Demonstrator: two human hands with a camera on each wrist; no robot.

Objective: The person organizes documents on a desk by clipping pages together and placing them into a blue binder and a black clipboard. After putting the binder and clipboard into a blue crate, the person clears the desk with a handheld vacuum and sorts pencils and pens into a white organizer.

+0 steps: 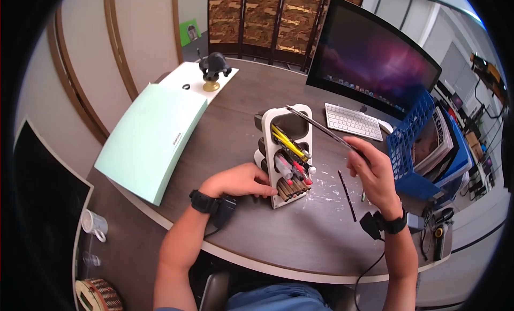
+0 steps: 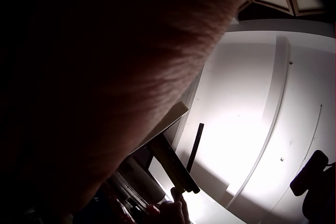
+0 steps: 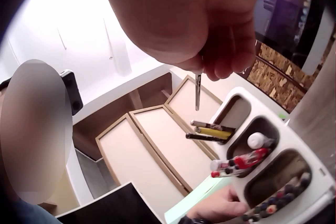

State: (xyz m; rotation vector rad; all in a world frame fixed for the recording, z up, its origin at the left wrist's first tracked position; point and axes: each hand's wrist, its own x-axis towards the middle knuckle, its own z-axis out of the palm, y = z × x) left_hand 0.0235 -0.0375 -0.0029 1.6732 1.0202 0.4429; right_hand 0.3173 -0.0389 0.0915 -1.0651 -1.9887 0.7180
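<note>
A white desk organizer (image 1: 271, 190) with dark compartments stands tilted on the desk. Yellow and black pens (image 1: 289, 145) fill its middle slot, red-capped and clear markers (image 1: 286, 169) the one below, and brown pencils (image 1: 292, 190) the lowest. My left hand (image 1: 238, 181) holds the organizer at its lower left edge, thumb and fingers about the side. Above the organizer's right side, my right hand (image 1: 370, 169) pinches a slim, dark grey pencil-like stick (image 1: 321, 128). Its far end overlaps the top compartment in the head view. The right wrist view shows the stick's silvery tip (image 3: 198, 92) projecting below the fingers.
A dark patterned pencil (image 1: 347, 196) lies right of the organizer. Beyond are a keyboard (image 1: 353, 121), mouse (image 1: 385, 126) and monitor (image 1: 375, 59). A blue file rack (image 1: 404, 145) stands at right. A mint-green box (image 1: 152, 134) and black figurine (image 1: 214, 67) sit at left.
</note>
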